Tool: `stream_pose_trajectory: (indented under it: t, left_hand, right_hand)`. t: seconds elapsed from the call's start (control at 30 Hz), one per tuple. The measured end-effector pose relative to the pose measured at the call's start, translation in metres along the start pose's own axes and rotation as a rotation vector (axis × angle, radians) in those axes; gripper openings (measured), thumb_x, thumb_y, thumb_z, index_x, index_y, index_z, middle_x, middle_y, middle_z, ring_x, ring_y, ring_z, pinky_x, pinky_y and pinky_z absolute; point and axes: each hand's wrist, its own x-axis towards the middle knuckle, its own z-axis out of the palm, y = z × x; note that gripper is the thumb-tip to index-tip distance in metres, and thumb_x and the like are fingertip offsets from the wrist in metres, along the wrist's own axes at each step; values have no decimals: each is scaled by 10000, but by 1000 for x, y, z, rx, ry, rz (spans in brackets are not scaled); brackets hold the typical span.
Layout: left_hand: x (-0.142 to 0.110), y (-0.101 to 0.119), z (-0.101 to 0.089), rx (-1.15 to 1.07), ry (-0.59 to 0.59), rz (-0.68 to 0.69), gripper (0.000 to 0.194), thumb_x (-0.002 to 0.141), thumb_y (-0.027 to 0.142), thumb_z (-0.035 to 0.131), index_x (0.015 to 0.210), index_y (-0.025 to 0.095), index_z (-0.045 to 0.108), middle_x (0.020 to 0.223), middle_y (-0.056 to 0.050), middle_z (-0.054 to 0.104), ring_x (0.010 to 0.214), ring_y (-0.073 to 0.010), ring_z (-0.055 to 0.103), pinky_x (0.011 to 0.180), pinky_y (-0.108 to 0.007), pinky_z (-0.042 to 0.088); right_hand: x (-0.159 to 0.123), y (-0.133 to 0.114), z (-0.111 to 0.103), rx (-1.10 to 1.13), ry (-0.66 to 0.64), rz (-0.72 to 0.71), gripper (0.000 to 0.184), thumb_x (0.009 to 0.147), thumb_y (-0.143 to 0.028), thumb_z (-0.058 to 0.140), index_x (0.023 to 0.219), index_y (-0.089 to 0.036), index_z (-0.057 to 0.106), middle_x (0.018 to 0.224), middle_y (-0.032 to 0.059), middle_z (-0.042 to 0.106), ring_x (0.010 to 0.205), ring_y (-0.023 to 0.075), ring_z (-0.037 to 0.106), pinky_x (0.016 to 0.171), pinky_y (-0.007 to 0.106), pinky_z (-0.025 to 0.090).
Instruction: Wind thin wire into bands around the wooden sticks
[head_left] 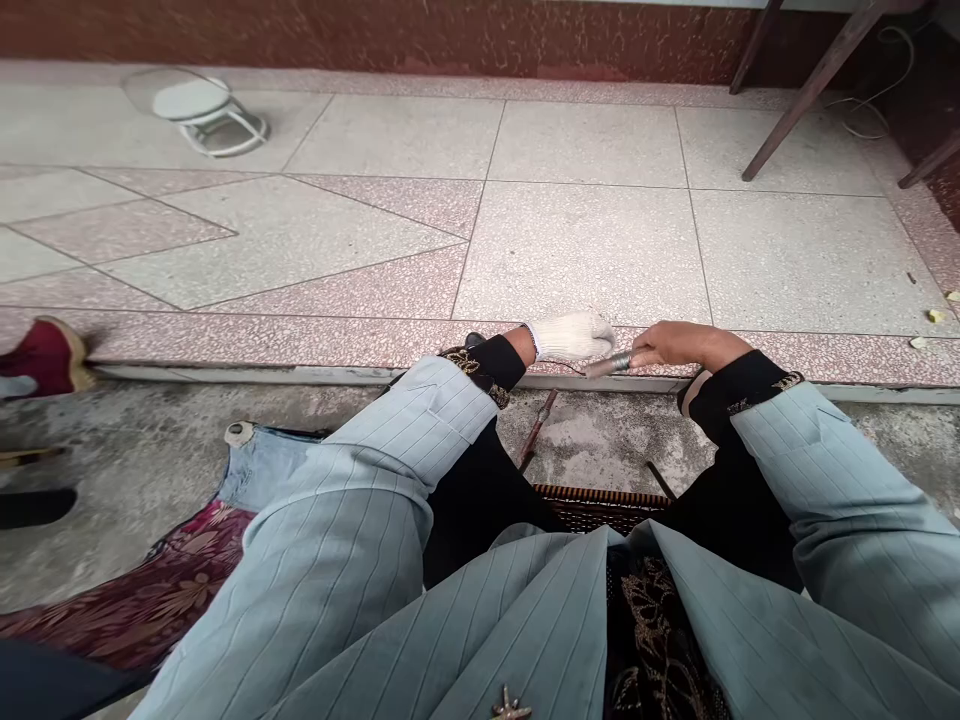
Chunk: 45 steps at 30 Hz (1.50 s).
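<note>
Coil-wrapped rod at the step edge

We note broad speckled tiles beyond. The bare right hand clamps the rod; beside its tip, the left hand curls in a knitted glove, grip unclear to us.

I see a stool ahead on my left, a red shoe nearer, furniture legs ahead-right.
</note>
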Motion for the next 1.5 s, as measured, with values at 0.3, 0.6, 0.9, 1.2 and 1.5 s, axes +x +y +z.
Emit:
stream_pose_trajectory:
  t: [0.3,0.6,0.9,1.2,1.5]
  left_hand:
    - [4,-7,13,-668,117,-3,217,922,347,476,1004,176,581,803,-10,555,616,-83,504,571,-212,444]
    - [-1,-6,3,-594,145,-67,212,876,316,575,987,160,667,732,-13,593,583,-89,482,560,-231,399]
    - [4,-22,1,-494,127,-59,133,814,248,619,873,152,689,638,-3,593,584,-101,462,581,-232,348]
    - [1,-16,-6,-316,126,-85,131,746,234,669,838,153,715,668,2,632,689,-129,494,655,-227,330]
    - [-1,0,-4,-680,193,-49,132,905,264,546,948,160,615,721,-1,568,595,-86,497,576,-225,386]
  right_hand:
    - [2,13,-12,245,608,161,310,956,-460,510,976,-176,633,820,88,635,706,187,538,623,315,376]
    - [-11,8,-13,656,465,-183,413,970,-498,487,684,-200,483,589,-4,455,534,111,393,545,283,331]
    - [-16,9,-9,603,142,-316,421,929,-576,522,775,-185,553,639,-26,479,541,93,394,539,255,322]
    - [11,21,4,120,20,-145,381,886,-572,557,837,-210,664,714,25,579,617,147,462,572,294,324]
    - [7,15,-15,170,634,209,382,889,-575,581,850,-199,639,756,80,595,636,173,478,571,319,323]
